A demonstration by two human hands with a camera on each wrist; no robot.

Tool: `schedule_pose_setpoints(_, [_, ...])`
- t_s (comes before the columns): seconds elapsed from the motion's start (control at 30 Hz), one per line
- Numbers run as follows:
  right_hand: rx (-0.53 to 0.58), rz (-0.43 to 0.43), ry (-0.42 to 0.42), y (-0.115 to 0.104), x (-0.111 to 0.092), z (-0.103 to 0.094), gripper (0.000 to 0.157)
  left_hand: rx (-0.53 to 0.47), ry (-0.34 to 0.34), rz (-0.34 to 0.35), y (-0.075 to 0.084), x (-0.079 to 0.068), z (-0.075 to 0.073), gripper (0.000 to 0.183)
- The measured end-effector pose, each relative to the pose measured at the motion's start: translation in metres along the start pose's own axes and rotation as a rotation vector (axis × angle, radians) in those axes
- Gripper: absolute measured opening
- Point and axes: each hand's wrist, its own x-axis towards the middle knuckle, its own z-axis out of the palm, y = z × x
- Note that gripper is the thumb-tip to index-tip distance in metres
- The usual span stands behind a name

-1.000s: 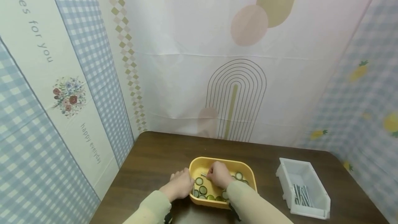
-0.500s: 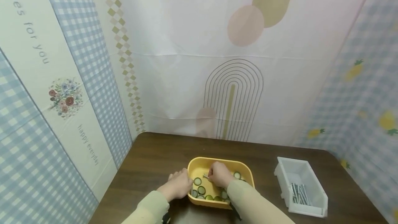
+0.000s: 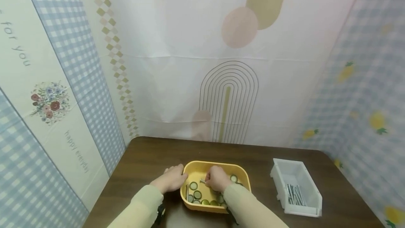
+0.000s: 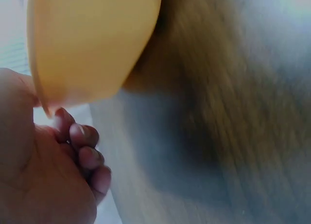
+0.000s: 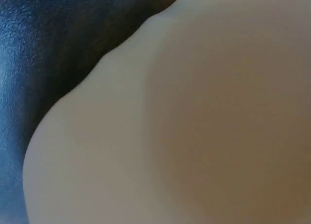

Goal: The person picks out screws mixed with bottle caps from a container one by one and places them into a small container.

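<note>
A yellow plastic bin [image 3: 218, 164] stands on the table with several bottle caps [image 3: 197, 195] in it. Along its left inner wall lies a silver screw [image 3: 187, 192]. My left hand [image 3: 171, 178] holds the bin's left rim; in the left wrist view the thumb is at the rim and the fingers [image 4: 90, 157] curl below it outside. Inside the bin, my right hand [image 3: 217, 178] pinches another silver screw [image 3: 202, 181], whose end sticks out to the left of the fingertips. The right wrist view shows only a pale, blurred surface and a dark one.
A white open-front bin [image 3: 294, 171] stands on the right of the table, with several silver screws [image 3: 295, 194] in it. The brown wooden table [image 3: 152, 150] meets hanging patterned cloths at its back and left.
The head view has turned a little to the right, so everything shifts left in it. Both hands keep their places at the yellow bin, the right still pinching the screw.
</note>
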Motion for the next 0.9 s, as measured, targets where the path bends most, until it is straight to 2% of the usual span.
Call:
schedule_pose_setpoints(0.2, [-0.011, -0.007, 0.005, -0.002, 0.001, 0.003, 0.017, -0.009, -0.010, 0.022, -0.009, 0.007, 0.001, 0.036])
schedule_pose_setpoints(0.4, [-0.029, -0.003, 0.006, -0.004, -0.001, 0.001, 0.017, -0.033, -0.018, 0.053, -0.008, 0.008, 0.007, 0.040])
schedule_pose_setpoints(0.67, [-0.019, -0.039, -0.021, 0.000, -0.004, -0.005, 0.017, -0.078, 0.013, 0.038, -0.001, 0.002, 0.012, 0.034])
schedule_pose_setpoints(0.9, [-0.031, -0.054, -0.035, 0.001, -0.006, -0.007, 0.017, -0.079, 0.016, -0.024, 0.001, -0.003, 0.012, 0.030])
